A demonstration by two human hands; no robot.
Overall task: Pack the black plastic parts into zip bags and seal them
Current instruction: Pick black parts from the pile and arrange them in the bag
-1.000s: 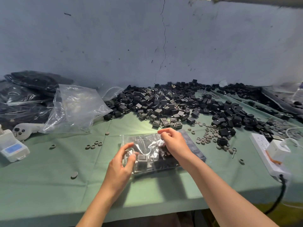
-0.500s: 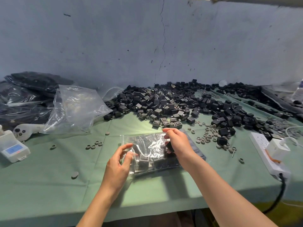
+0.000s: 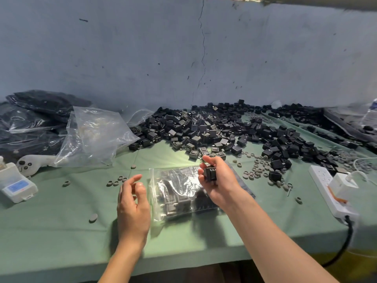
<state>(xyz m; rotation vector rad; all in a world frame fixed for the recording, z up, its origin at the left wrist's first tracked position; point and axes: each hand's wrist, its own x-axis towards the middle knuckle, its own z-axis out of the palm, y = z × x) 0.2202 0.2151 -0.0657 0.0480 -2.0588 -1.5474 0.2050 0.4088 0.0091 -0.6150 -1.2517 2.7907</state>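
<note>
Cloth (image 3: pixel 61 231) in green is spread over the work surface, and its left and right ends are cut off by the frame. One zip bag (image 3: pixel 173 184) is laid flat at the middle of it. Behind the zip bag, a heap of black plastic parts (image 3: pixel 204 129) is piled towards the wall. Its pieces are too many to be counted, and its right end is lost in shadow. Far left of the zip bag, dark filled bags (image 3: pixel 36 119) are stacked, their number hard to make out, and a crumpled clear bag (image 3: pixel 95 135) lies in front of them. Several black parts are seen through the zip bag's film, blurred by glare. To its right, one white power strip (image 3: pixel 326 186) is laid with one white charger (image 3: pixel 342 185) plugged in. The right hand (image 3: pixel 222 184) is held over the zip bag, with one black part (image 3: pixel 211 173) gripped in its curled fingers. The left hand (image 3: pixel 132 203) is held just left of the zip bag, fingers loosely bent, with nothing in it. Far left of the zip bag, one white device (image 3: pixel 18 185) bears a blue label whose writing cannot be read. Grey rings (image 3: pixel 257 170) are scattered right of the zip bag.
</note>
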